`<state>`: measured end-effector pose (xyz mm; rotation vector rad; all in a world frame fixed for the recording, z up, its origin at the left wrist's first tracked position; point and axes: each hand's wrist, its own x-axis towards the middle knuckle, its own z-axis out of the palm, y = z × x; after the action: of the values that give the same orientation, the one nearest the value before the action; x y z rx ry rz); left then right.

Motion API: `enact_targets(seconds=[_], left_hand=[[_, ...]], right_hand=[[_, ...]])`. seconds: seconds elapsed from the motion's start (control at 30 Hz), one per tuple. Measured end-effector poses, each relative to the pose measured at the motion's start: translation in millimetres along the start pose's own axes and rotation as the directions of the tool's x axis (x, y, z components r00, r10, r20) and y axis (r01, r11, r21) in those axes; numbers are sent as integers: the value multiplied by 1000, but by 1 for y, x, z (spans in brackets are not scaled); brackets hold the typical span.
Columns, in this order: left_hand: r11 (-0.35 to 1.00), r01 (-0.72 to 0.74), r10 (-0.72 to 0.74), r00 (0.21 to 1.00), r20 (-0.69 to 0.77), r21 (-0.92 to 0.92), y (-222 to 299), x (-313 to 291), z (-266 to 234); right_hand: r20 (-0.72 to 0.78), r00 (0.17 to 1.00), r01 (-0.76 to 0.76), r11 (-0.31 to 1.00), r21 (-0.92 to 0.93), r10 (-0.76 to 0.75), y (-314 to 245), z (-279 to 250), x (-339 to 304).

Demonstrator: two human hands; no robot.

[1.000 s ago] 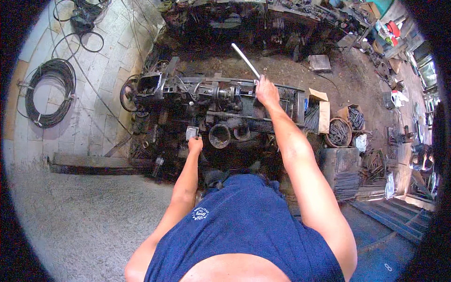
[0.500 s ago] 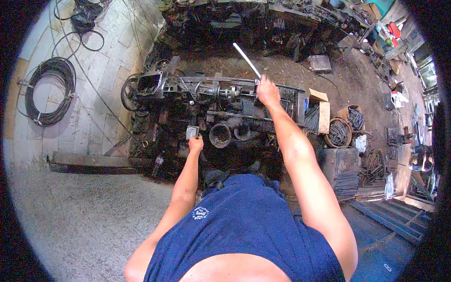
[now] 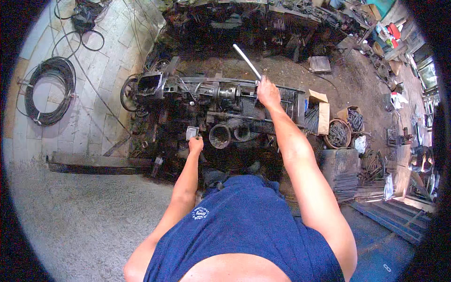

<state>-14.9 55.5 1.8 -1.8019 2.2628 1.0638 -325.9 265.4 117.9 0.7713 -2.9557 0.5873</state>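
A dark, greasy lathe-like machine (image 3: 188, 85) stretches from left to right before me. My right hand (image 3: 269, 92) is closed round the lower end of a long pale metal bar (image 3: 246, 61), which slants up and left beyond the machine. Left of that hand lies a shiny round metal part (image 3: 228, 93) on the machine's axis. My left hand (image 3: 196, 144) is closed at the near side of the machine, against a small light-grey box (image 3: 191, 132). What its fingers grip is hidden. Beside it sits a round, cup-like metal container (image 3: 220, 136).
On the right stand a cardboard box (image 3: 324, 117) of rods, a round basket (image 3: 338, 133) of metal pieces and a metal block (image 3: 340, 164). A coil of black cable (image 3: 50, 91) lies at the left. A square block (image 3: 320, 64) rests on the floor beyond the machine.
Both hands and the bar stay almost where they were. The shiny round part on the machine's axis shows a different outline from before.
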Motion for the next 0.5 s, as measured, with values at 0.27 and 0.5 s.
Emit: enact_targets(seconds=[0.27,0.5], left_hand=[[1000,-1,1,1000,-11,-5,2,-3,-5],[999,-28,28,1000,-12,-31,-5,2,0]], right_hand=[[-31,1000,8,995,101,-5,-1,-3,-1],[-78,997,31,994,100,-24,2,-1,-3]])
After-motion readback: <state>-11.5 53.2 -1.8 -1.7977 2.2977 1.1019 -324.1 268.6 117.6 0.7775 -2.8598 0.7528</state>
